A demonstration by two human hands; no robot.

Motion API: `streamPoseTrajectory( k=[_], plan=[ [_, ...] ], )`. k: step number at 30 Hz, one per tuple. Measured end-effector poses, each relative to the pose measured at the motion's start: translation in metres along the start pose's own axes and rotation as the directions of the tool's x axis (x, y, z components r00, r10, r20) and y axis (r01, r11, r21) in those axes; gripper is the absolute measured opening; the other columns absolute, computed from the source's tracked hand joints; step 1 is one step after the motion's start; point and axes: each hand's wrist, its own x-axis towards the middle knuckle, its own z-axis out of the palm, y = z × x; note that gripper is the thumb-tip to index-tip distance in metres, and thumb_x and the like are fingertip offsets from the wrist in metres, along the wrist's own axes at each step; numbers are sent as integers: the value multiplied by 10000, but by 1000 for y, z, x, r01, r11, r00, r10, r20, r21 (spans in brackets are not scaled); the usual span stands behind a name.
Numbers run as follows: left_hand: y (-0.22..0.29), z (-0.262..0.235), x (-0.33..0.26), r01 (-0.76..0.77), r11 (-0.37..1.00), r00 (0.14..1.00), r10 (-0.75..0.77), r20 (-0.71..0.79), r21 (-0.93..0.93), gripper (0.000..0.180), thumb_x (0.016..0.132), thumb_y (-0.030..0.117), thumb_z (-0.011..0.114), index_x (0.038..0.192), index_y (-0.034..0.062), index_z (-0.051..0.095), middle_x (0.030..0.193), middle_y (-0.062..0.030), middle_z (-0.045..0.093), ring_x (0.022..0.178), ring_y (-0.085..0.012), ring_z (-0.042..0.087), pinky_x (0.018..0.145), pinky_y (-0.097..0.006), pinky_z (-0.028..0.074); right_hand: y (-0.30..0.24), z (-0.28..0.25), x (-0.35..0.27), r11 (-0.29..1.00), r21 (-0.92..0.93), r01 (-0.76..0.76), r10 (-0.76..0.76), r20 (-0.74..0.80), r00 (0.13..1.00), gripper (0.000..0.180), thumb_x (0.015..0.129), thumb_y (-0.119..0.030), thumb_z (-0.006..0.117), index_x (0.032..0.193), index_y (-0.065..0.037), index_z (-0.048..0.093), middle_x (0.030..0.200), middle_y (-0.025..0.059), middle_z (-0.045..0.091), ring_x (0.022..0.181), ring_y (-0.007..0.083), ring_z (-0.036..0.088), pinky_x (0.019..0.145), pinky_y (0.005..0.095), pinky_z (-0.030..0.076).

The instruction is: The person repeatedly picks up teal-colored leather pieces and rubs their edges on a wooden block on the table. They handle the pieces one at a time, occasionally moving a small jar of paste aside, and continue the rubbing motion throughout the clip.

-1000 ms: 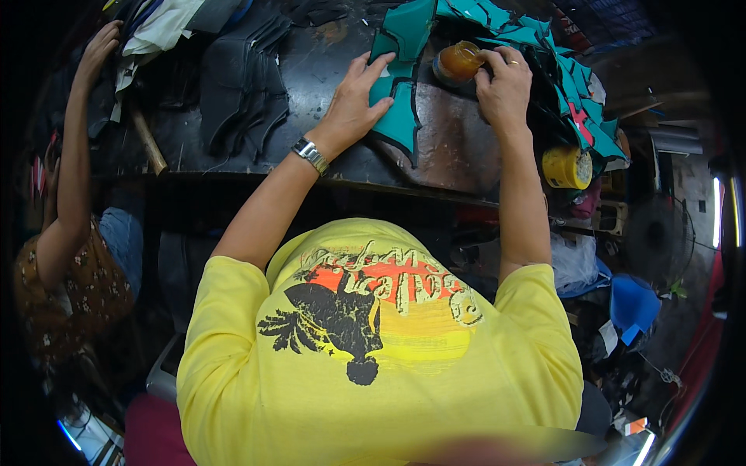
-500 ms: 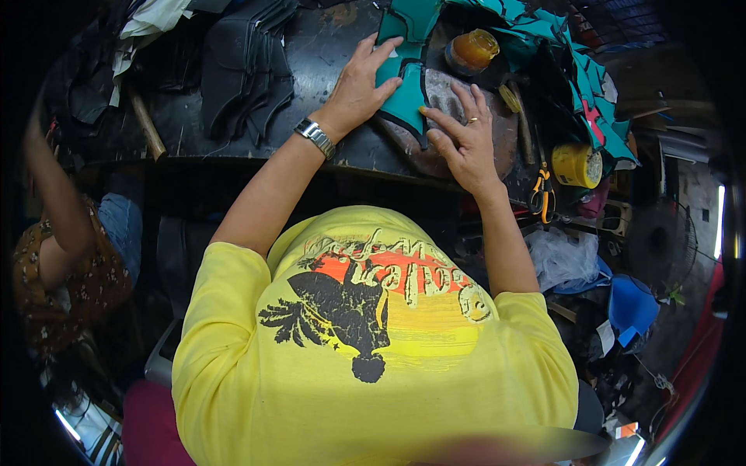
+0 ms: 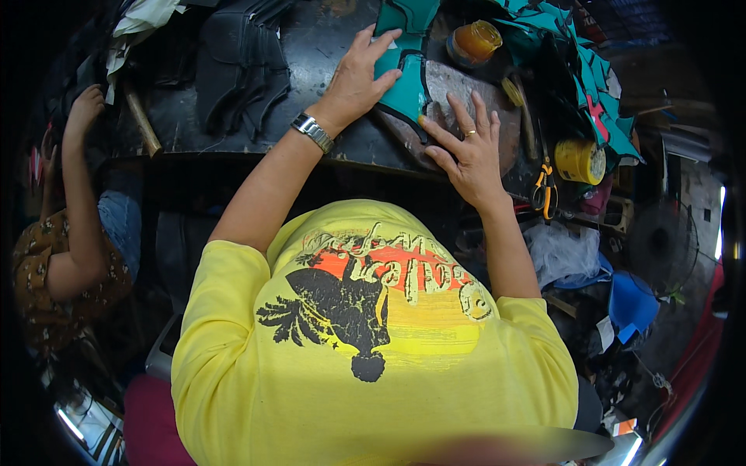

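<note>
Left hand (image 3: 356,84) is splayed over the teal piece (image 3: 406,92), far-middle of the table (image 3: 315,58); right hand (image 3: 475,159) is loose, gripping nothing, index tip by its near right edge; jar (image 3: 474,42) sits far right of it.

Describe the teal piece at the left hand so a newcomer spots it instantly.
On the dark worktable, find the left hand of the person in yellow, with a metal watch at its wrist. Under that hand lies the black-edged teal piece. Similar teal pieces are heaped to its right, past the amber jar; only this one has a hand on it.
</note>
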Motion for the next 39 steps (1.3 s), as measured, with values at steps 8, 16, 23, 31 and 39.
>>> streamPoseTrajectory(
  k=[8, 16, 23, 31, 39],
  plan=[
    [0, 1, -2, 45, 999, 999, -44, 13, -28, 635, 867, 181, 749, 1459, 161, 519, 1449, -250, 483, 1311, -430, 505, 1064, -435, 449, -7, -1, -15, 999, -3, 35, -35, -47, 998, 386, 888, -399, 714, 1274, -368, 712, 1542, 30, 476, 1494, 344, 282, 1187, 623, 160],
    [17, -9, 1, -25, 999, 995, 27, -99, 28, 631, 854, 148, 750, 1446, 132, 533, 1427, -226, 509, 1285, -377, 544, 1041, -393, 464, 2, -12, -9, 903, 420, 90, 44, -299, 953, 384, 905, -214, 718, 1286, -175, 688, 1401, 134, 537, 1316, 326, 493, 1097, 474, 380],
    [89, -13, -12, 88, 953, 985, -39, 171, -289, 673, 811, 62, 750, 1450, 82, 537, 1418, -113, 512, 1188, -207, 571, 879, -283, 513, 15, -27, 33, 346, 938, 29, 488, -206, 848, 789, 965, -6, 621, 1607, -91, 171, 1209, 115, 654, 859, 100, 651, 674, 205, 495],
    [103, -24, -8, 190, 863, 943, -29, 331, -467, 546, 885, 47, 714, 1411, 95, 577, 1497, -117, 426, 1110, -189, 622, 895, -292, 562, 40, -75, 42, 359, 932, 50, 423, -210, 881, 795, 891, 55, 656, 1587, -67, 293, 1303, 90, 620, 977, 73, 632, 592, 161, 453],
    [70, -42, -35, 21, 993, 978, 4, 208, -118, 373, 857, 28, 735, 1225, 68, 687, 1355, -120, 563, 1064, -250, 642, 934, -352, 520, 225, -174, 40, 468, 812, -348, 808, -234, 540, 725, 877, 14, 707, 1526, -88, 402, 753, 27, 628, 508, 96, 538, 450, 237, 429]
  ],
)
